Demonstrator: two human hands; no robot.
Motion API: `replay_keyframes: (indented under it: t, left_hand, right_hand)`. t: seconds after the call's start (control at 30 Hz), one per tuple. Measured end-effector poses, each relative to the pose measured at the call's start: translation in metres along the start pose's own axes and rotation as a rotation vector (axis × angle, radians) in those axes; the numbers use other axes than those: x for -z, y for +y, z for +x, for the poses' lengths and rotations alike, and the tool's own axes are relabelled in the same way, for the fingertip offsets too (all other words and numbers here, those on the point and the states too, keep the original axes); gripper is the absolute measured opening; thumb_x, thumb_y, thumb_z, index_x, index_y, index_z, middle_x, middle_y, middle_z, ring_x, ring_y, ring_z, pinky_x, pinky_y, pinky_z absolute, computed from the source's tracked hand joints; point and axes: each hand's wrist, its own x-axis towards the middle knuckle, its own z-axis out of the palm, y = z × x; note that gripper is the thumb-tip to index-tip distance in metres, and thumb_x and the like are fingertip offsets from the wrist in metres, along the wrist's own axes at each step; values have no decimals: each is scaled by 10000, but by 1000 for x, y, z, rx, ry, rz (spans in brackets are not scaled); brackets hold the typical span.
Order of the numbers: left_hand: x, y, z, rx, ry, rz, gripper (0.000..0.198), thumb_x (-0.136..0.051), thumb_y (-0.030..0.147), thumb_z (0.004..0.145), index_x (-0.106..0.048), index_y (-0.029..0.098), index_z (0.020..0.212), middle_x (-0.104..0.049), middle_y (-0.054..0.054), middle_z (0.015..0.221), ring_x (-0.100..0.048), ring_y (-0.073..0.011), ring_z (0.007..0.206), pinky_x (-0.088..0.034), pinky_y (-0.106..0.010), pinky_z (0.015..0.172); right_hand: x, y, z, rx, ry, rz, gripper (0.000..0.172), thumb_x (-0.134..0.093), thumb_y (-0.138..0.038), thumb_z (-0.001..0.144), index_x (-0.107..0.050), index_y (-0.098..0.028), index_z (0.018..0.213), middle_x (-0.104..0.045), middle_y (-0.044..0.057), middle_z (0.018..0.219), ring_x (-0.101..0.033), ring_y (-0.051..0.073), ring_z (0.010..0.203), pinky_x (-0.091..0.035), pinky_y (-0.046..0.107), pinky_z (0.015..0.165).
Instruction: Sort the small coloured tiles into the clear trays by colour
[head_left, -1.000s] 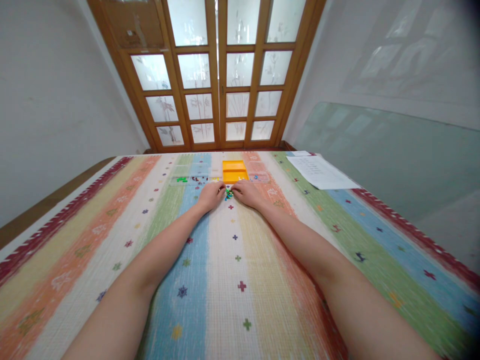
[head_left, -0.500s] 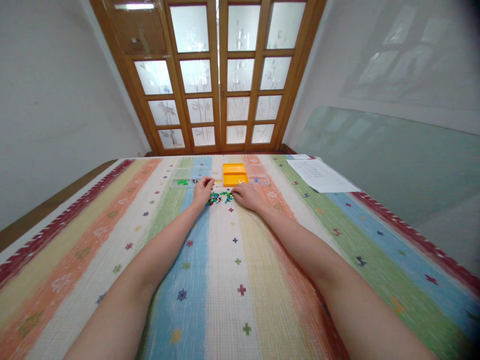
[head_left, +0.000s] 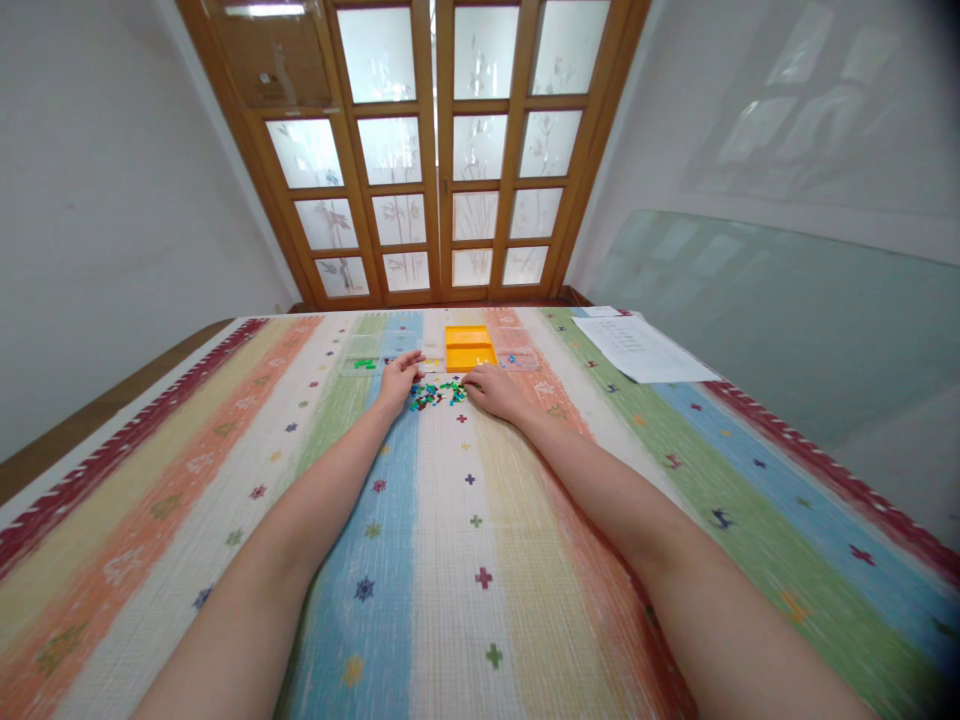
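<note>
L hand (head_left: 397,382) loosely open nr clear tray (head_left: 346,367), R hand (head_left: 491,388) at pile edge, grip unclear; mixed pcs (head_left: 427,397) betw. hands, prob. for easy reach.

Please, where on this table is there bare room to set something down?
Bare tablecloth shows between the forearms, nearer than the small pieces, and between the right forearm and the paper sheet. The far middle is crowded: left hand, right hand, pieces, yellow box, clear trays.
</note>
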Motion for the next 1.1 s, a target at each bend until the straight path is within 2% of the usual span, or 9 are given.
replay_keyframes:
  t: [0.13, 0.27, 0.4, 0.5, 0.57, 0.8, 1.0, 1.1]
  left_hand:
    - [5, -3, 2, -50, 1, 147, 399, -540, 162, 858, -711, 171, 1218, -751, -93, 1186, -631, -109, 665, -556, -275, 712]
    - [9, -1, -3, -248, -21, 481, 311, -527, 179, 903, -754, 192, 1115, -766, -78, 1119, -686, -189, 881, -548, -346, 886]
    - [4, 7, -15, -460, -194, 741, 272, -538, 228, 945, -770, 203, 1085, -758, -89, 1167, -653, -247, 1115, -477, -412, 1048]
    - [-2, 12, -22, -574, -344, 882, 286, -519, 292, 991, -782, 209, 1063, -759, -90, 1167, -640, -253, 1124, -443, -431, 1078]
    - [-5, 13, -24, -617, -386, 944, 303, -507, 305, 1004, -787, 209, 1068, -760, -92, 1167, -633, -256, 1126, -432, -431, 1080]
    - [-5, 10, -24, -654, -402, 1010, 365, -432, 279, 1038, -790, 212, 1065, -765, -86, 1172, -622, -262, 1111, -425, -432, 1066]
    - [-5, 6, -20, -646, -422, 951, 403, -387, 287, 1062, -780, 198, 1049, -756, -92, 1190, -628, -257, 1122, -421, -434, 1064]
    - [-4, 5, -19, -628, -391, 899, 396, -390, 303, 1066, -773, 202, 1079, -745, -88, 1224, -622, -257, 1150, -415, -439, 1084]
  right_hand:
    - [0, 0, 1, -3, -5, 4, 256, -549, -236, 1011, -784, -206, 1109, -749, 93, 1122, -628, 231, 1086, -434, 336, 959]
    - [0, -1, 1, -3, -6, 1, 252, -552, -236, 1010, -784, -204, 1104, -749, 93, 1120, -628, 231, 1085, -433, 334, 956]
    - [1, -2, 0, -1, 0, 3, 252, -550, -239, 1014, -786, -200, 1092, -750, 95, 1102, -630, 229, 1066, -428, 328, 939]
    - [2, -3, 0, 10, 7, 10, 241, -562, -245, 1011, -786, -198, 1088, -751, 93, 1087, -632, 225, 1043, -426, 323, 929]
    - [2, -3, 0, 10, 12, 13, 235, -567, -240, 1009, -786, -195, 1080, -752, 92, 1079, -633, 224, 1031, -424, 319, 917]
    - [0, -1, 1, 10, 18, 22, 227, -571, -237, 1011, -784, -193, 1075, -751, 92, 1073, -632, 219, 1031, -422, 312, 917]
    - [1, -1, 1, 6, 11, 24, 234, -567, -234, 1009, -785, -194, 1083, -749, 95, 1082, -630, 222, 1049, -423, 319, 933]
    - [1, -2, 0, 9, 18, 19, 241, -558, -233, 1012, -786, -193, 1080, -750, 95, 1081, -630, 223, 1044, -422, 322, 929]
